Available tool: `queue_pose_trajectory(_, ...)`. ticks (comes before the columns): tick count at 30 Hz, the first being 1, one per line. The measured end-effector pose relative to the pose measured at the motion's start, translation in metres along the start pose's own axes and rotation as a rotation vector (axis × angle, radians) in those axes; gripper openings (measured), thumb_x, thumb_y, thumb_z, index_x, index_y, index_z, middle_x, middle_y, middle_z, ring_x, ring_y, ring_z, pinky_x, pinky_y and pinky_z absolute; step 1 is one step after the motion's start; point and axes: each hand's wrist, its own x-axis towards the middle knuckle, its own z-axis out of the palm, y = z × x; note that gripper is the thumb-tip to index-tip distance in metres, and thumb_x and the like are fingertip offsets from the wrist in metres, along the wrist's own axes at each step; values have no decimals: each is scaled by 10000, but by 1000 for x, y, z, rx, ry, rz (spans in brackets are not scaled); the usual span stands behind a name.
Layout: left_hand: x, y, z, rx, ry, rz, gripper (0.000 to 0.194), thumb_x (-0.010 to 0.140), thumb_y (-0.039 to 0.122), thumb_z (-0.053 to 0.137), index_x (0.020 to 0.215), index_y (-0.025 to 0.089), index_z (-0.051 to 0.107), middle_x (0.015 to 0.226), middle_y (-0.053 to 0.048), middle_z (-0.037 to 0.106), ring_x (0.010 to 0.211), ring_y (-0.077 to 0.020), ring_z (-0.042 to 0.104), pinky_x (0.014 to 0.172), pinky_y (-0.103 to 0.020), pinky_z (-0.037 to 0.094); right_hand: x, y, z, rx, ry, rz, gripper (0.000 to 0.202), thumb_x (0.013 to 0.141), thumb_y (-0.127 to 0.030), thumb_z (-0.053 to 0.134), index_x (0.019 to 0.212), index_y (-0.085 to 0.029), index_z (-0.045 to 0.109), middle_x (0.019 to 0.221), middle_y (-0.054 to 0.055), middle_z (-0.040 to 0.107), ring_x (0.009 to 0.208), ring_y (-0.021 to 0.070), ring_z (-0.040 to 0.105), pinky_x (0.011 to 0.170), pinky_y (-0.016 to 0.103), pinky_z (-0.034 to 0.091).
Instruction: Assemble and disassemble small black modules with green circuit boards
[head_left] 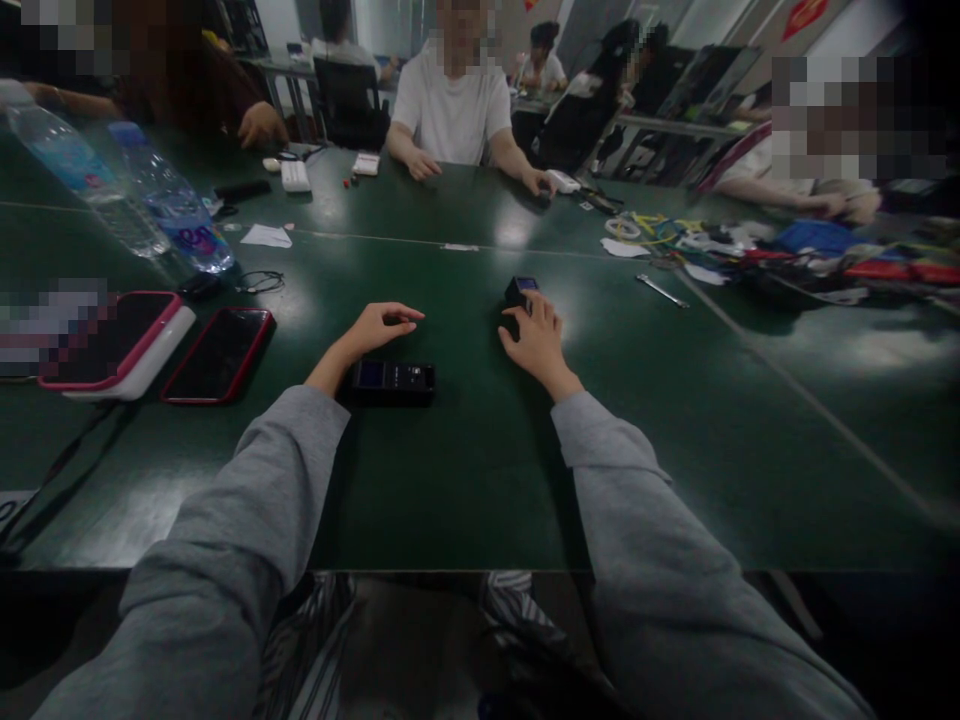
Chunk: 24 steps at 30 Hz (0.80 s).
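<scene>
Well, left hand [373, 327] empty, fingers apart | black gadget [394, 382] left of centre, face up, likely for readability | right hand [541, 338] over second gadget [523, 286], right of centre, can't tell if gripping

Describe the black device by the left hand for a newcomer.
On the green table, find the left hand. Just below it in view lies the black device. Unlike the other device, partly covered by the right hand, it lies crosswise, screen leftmost.

Black device [394, 382], dark green table [465, 480]
</scene>
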Motion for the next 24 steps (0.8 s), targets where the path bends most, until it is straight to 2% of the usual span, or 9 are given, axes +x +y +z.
queue_pose_trajectory(3, 0, 0, 0, 17, -10, 2, 315, 818, 319, 734, 1108, 203, 776, 1035, -74, 772, 955, -191, 684, 934, -380, 519, 1, 0, 3, -4, -17, 25, 381, 915, -307, 593, 1281, -206, 611, 1523, 175, 412, 1444, 387, 351, 1106, 606, 407)
queue_pose_trajectory(6, 0, 0, 0, 16, -4, -4, 306, 818, 299, 736, 1105, 200, 777, 1016, -72, 774, 953, -192, 689, 935, -379, 522, 3, 3, 8, -4, 40, 97, 560, 913, -316, 601, 1454, -223, 487, 1537, 181, 358, 1447, 397, 336, 1128, 634, 378)
queue_pose_trajectory(9, 0, 1, -1, 23, -2, -5, 294, 825, 295, 734, 1100, 201, 779, 1053, -76, 776, 972, -198, 691, 945, -386, 520, 4, 10, 12, 48, 81, 177, 655, 920, -312, 580, 1531, -181, 385, 1517, 215, 342, 1437, 391, 366, 1134, 622, 392)
queue_pose_trajectory(14, -1, 4, -1, 22, 4, -7, 276, 833, 280, 726, 1091, 200, 780, 1100, -81, 776, 991, -207, 689, 955, -402, 514, 5, 14, 13, 169, 41, 265, 602, 927, -267, 525, 1509, -157, 416, 1385, 204, 455, 1206, 326, 596, 1013, 525, 534)
queue_pose_trajectory(24, -1, 4, 0, 16, 5, -13, 250, 836, 276, 723, 1071, 217, 784, 1082, -71, 775, 984, -204, 689, 953, -405, 515, 3, 7, 6, 141, 6, 315, 611, 938, -278, 548, 1529, -186, 426, 1355, 207, 501, 1075, 320, 655, 933, 549, 560)
